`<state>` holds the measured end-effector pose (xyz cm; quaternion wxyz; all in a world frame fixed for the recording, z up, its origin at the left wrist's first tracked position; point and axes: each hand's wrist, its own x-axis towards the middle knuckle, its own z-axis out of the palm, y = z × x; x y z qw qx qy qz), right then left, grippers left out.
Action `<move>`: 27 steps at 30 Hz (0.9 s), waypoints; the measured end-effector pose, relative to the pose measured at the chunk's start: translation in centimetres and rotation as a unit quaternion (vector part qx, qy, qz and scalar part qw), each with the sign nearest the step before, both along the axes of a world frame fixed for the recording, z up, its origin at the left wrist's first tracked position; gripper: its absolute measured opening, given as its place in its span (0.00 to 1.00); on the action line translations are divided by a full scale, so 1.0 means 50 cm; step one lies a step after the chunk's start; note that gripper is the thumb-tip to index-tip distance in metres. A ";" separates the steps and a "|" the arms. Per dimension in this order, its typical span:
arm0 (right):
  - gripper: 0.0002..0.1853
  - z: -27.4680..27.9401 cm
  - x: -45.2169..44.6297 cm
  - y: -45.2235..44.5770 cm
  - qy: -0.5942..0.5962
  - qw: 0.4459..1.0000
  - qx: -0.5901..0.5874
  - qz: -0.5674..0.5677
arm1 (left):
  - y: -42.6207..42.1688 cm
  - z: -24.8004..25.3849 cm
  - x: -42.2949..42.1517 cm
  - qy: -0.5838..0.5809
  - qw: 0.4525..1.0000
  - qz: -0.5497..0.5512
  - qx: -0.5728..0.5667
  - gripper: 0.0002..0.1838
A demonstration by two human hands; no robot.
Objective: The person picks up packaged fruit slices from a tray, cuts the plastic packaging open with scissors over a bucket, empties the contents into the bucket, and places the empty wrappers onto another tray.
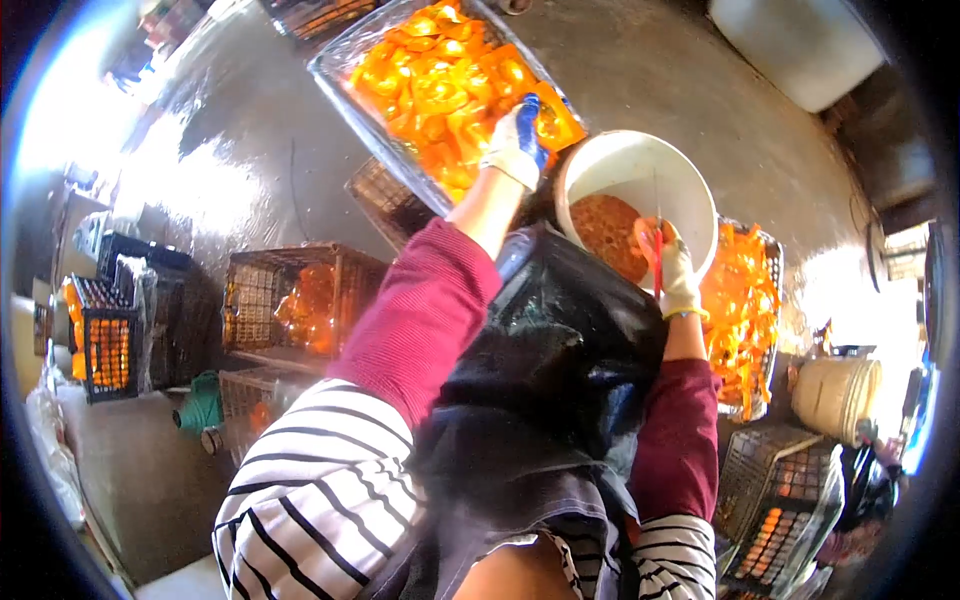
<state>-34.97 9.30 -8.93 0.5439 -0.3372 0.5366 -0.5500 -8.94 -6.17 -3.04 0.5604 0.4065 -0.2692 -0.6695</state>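
Observation:
My left hand [518, 142], in a white and blue glove, reaches over a plastic-lined crate [330, 75] heaped with glossy orange pieces that look like bell pepper. Its fingers close on one orange pepper piece [558, 118] at the crate's near right corner. My right hand [679, 272], in a pale glove, is closed around a red-handled knife [657, 262] at the rim of a white bucket [690, 180]. The thin blade points up, away from me. A small orange bit lies by the fingers. Reddish-brown scraps [605, 232] cover the bucket's bottom.
Right of the bucket stands another crate of orange strips [742, 310]. A black apron [545, 350] covers my lap. Wire-sided crates [300, 300] stand at left, and a crate of orange produce [790, 520] at lower right. Pale tubs [835, 395] sit at right. The floor looks wet.

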 end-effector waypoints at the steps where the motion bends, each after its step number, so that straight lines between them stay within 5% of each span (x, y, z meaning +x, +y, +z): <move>1: 0.12 -0.001 -0.001 -0.003 -0.022 1.000 -0.007 0.009 | 0.017 -0.009 -0.066 0.246 0.968 -0.030 -0.049 0.16; 3: 0.09 0.035 0.012 0.007 0.005 1.000 -0.008 0.022 | 0.035 -0.022 -0.149 0.270 0.962 -0.014 -0.029 0.20; 4: 0.09 0.018 0.007 0.006 -0.096 0.995 0.013 0.023 | 0.052 -0.021 -0.183 0.262 0.964 -0.002 -0.049 0.21; 6: 0.12 -0.004 0.003 0.015 -0.044 0.997 0.007 0.065 | 0.067 -0.048 -0.226 0.186 0.982 0.024 -0.001 0.26; 8: 0.12 -0.050 -0.028 0.010 0.166 0.982 -0.006 0.090 | 0.057 -0.119 -0.251 0.179 0.980 -0.032 -0.083 0.28; 11: 0.14 -0.122 -0.066 -0.013 0.344 0.922 -0.109 0.141 | 0.118 -0.055 -0.264 0.124 0.989 -0.075 -0.039 0.29; 13: 0.15 0.021 -0.029 0.016 0.091 0.990 0.060 0.091 | 0.120 -0.060 -0.280 0.129 0.985 -0.078 -0.079 0.25; 16: 0.17 0.081 -0.026 0.024 0.005 0.994 0.073 0.084 | 0.133 -0.029 -0.289 0.084 0.987 -0.089 -0.106 0.24; 20: 0.13 0.121 -0.026 0.046 0.142 0.985 0.090 0.040 | 0.143 0.002 -0.291 0.039 0.984 -0.116 -0.132 0.24; 21: 0.11 0.126 -0.034 0.048 0.141 0.983 0.117 0.023 | 0.126 -0.013 -0.280 -0.130 0.961 -0.143 -0.199 0.24; 25: 0.14 0.038 -0.061 0.044 0.485 0.869 -0.064 -0.073 | 0.121 -0.063 -0.302 -0.218 0.944 -0.154 -0.192 0.28; 27: 0.15 0.058 -0.064 0.051 0.340 0.939 0.033 -0.030 | 0.120 -0.069 -0.308 -0.247 0.931 -0.151 -0.222 0.28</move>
